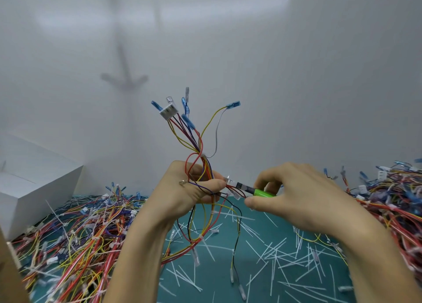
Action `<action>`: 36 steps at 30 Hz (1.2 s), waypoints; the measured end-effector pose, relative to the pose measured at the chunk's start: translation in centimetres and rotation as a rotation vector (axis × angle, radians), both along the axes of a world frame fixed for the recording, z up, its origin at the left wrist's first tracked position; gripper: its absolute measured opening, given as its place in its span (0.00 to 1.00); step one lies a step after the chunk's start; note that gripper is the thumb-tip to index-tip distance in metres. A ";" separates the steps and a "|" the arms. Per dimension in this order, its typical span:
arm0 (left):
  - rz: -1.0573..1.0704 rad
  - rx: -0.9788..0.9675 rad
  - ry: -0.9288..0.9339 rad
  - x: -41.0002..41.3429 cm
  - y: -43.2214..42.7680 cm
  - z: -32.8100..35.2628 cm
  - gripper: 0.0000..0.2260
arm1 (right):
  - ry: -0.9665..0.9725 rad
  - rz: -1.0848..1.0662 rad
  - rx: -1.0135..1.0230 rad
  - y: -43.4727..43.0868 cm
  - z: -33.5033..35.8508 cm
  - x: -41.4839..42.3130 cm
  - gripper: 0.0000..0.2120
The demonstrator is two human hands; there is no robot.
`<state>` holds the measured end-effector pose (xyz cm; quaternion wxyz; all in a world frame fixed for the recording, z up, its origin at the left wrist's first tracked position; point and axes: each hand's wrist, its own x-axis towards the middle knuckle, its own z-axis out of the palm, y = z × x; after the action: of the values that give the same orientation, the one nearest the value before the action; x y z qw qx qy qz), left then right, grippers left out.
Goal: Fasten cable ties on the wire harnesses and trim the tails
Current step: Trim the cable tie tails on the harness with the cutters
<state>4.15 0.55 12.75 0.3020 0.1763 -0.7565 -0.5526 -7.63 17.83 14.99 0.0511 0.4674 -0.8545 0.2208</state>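
From the head view, your left hand grips the wire harness, fingers curled round its bundle, above the teal mat. Your right hand pinches a green-handled tool, its tip at the harness just beside your left thumb.

Multicoloured wire harness upright, green tool against its bundle

Left hand grips harness; right hand holds green tool.
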 end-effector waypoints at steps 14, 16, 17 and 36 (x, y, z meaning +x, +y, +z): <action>0.016 0.020 0.005 0.2 -0.1 0.1 0.02 | -0.019 0.019 -0.046 -0.2 -0.2 -0.1 0.14; 0.012 0.020 0.007 0.3 -0.1 0.1 0.03 | -0.033 0.024 -0.055 -0.2 -0.2 -0.1 0.13; 0.011 0.022 0.009 0.3 -0.1 0.1 0.02 | -0.042 0.029 -0.059 -0.3 -0.3 -0.1 0.13; 0.042 -0.005 0.027 0.3 -0.4 0.0 0.01 | -0.252 0.213 -0.057 -0.8 -0.9 -0.1 0.14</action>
<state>4.45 0.19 12.80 0.3242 0.1839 -0.7497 -0.5468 -7.72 17.05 14.09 -0.0671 0.5224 -0.7930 0.3060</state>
